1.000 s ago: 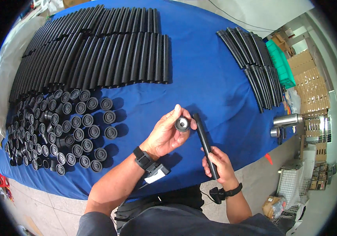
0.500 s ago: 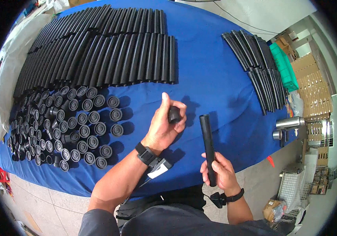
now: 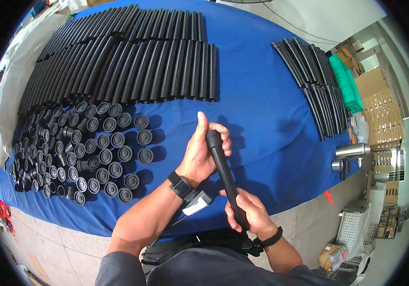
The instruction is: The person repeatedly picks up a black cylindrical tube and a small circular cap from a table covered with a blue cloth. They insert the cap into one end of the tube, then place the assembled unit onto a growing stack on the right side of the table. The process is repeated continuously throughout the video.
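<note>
My right hand [image 3: 250, 210] is closed round the lower part of a black tube [image 3: 226, 174], which slants up and to the left over the table's near edge. At the tube's upper end sits a black rubber cap [image 3: 214, 138], gripped in the curled fingers of my left hand [image 3: 205, 151], its thumb raised. Tube and cap meet; how far one goes into the other I cannot tell. To the left of my left hand, many loose black caps [image 3: 117, 139] lie on the blue cloth, most with their ringed round faces up.
Rows of black tubes [image 3: 166, 71] lie beyond the caps at the far left. A smaller stack of tubes with thicker ends [image 3: 316, 90] lies far right, beside a green crate [image 3: 346, 83]. A steel flask [image 3: 352, 150] rests at the right edge of the blue-covered table [image 3: 247, 62].
My right hand has swung the tube up and left, bringing its top end to the cap. My left hand has stayed nearly in place, still holding the cap.
</note>
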Demonstrator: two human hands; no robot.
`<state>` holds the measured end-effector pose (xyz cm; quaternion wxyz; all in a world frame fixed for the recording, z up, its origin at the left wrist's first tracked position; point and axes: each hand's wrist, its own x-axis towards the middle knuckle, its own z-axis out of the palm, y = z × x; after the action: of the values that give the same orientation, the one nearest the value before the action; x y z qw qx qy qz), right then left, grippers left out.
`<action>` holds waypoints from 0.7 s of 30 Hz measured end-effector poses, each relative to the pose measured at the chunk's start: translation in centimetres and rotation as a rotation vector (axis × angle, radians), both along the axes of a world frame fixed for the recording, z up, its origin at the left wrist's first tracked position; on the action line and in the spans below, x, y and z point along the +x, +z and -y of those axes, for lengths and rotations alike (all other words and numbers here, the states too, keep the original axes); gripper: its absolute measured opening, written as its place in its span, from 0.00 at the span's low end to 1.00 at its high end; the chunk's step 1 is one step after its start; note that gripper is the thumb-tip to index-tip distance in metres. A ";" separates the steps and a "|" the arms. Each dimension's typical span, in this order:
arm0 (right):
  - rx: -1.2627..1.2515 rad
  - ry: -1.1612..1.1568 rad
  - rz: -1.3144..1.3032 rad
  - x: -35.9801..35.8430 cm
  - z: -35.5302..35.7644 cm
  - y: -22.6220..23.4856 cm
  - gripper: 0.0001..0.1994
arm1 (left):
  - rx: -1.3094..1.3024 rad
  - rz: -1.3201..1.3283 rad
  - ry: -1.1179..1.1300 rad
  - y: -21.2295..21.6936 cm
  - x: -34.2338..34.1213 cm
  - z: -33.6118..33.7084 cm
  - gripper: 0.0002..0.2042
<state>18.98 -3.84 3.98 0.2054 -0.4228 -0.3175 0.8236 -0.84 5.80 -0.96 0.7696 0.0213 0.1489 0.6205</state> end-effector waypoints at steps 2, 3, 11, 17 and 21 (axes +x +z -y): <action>0.013 -0.002 0.016 0.0 0.0 0.0 0.23 | 0.005 -0.061 0.013 -0.4 -0.1 0.0 0.30; 0.021 -0.004 0.025 0.0 0.0 -0.1 0.23 | 0.007 -0.119 0.041 -0.3 -0.1 0.0 0.29; 0.178 -0.004 0.204 -0.6 0.6 -0.1 0.22 | -0.053 -0.376 0.189 0.5 0.7 0.5 0.28; 0.252 0.026 0.285 -0.8 0.6 0.0 0.19 | -0.058 -0.454 0.234 0.5 0.7 0.6 0.27; 0.364 0.051 0.428 -1.2 0.8 0.0 0.18 | -0.067 -0.477 0.231 0.4 0.8 0.6 0.27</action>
<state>17.82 -4.60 4.01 0.1856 -0.5350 -0.5069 0.6499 0.00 5.17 -0.58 0.6372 0.1244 0.3481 0.6763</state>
